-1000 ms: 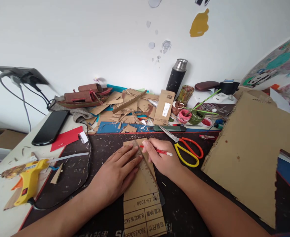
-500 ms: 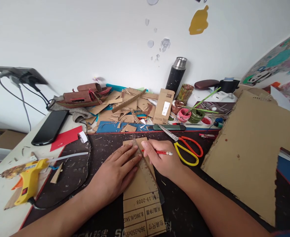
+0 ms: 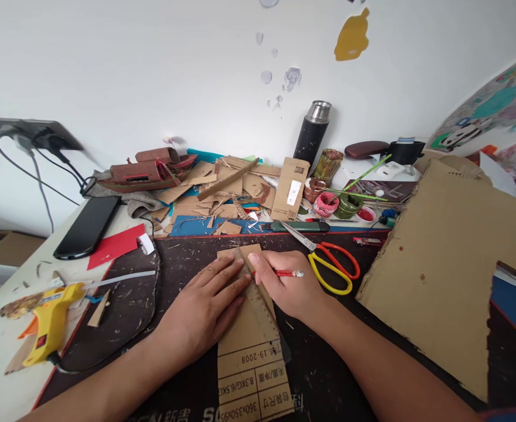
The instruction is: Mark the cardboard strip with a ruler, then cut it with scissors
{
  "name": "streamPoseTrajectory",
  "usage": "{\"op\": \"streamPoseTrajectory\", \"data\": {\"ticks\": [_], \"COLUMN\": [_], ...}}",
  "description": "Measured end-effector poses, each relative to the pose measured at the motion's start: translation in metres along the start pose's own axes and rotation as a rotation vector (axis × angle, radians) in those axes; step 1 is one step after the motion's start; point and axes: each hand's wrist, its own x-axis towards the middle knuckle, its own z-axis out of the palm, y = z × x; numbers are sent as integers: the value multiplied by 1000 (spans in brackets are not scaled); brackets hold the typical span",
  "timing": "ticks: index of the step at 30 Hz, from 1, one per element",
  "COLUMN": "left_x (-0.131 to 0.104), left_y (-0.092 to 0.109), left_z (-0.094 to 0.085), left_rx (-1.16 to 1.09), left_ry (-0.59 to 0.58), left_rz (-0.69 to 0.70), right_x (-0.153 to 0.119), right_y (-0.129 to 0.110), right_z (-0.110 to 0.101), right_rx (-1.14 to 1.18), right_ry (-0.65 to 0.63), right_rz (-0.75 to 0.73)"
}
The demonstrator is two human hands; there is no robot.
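A printed strip of cardboard (image 3: pixel 240 375) lies on the dark mat in front of me, with a clear ruler (image 3: pixel 264 310) set slantwise across it. My left hand (image 3: pixel 205 302) rests flat on the ruler and cardboard, fingers stretched forward. In my right hand (image 3: pixel 290 284) is a red pencil (image 3: pixel 289 273), gripped in closed fingers beside the ruler's right edge. Its tip is hidden by the hand. Scissors (image 3: pixel 323 258) with one orange and one yellow handle lie just beyond my right hand.
At left are a yellow glue gun (image 3: pixel 51 322), its cord and a black phone (image 3: pixel 88 228). Cardboard scraps (image 3: pixel 222 193), a model boat (image 3: pixel 146 173), paint jars (image 3: pixel 327 203) and a flask (image 3: pixel 313 135) line the back. A large cardboard sheet (image 3: pixel 437 281) stands right; a green utility knife (image 3: pixel 301 227) lies ahead.
The whole view has shifted very slightly. Both hands keep almost the same place on the ruler and cardboard, and my right hand still grips the pencil.
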Motion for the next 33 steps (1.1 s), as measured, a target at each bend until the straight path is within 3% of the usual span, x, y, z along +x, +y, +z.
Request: {"op": "streamPoseTrajectory", "data": {"ticks": [13, 18, 26, 33], "left_x": [0, -2, 0, 7], "left_y": [0, -1, 8, 19], "left_z": [0, 2, -6, -16], "left_rx": [-13, -23, 32, 63], "left_ry": [-7, 10, 45, 33], "left_rz": [-12, -22, 66, 148], "right_x": [0, 0, 16, 21], "right_y": [-2, 1, 24, 25], "right_z": [0, 0, -6, -8], "right_rx": [-29, 90, 494, 534], "right_ry": [-7, 89, 359, 384], "right_rz": [8, 13, 333, 418]}}
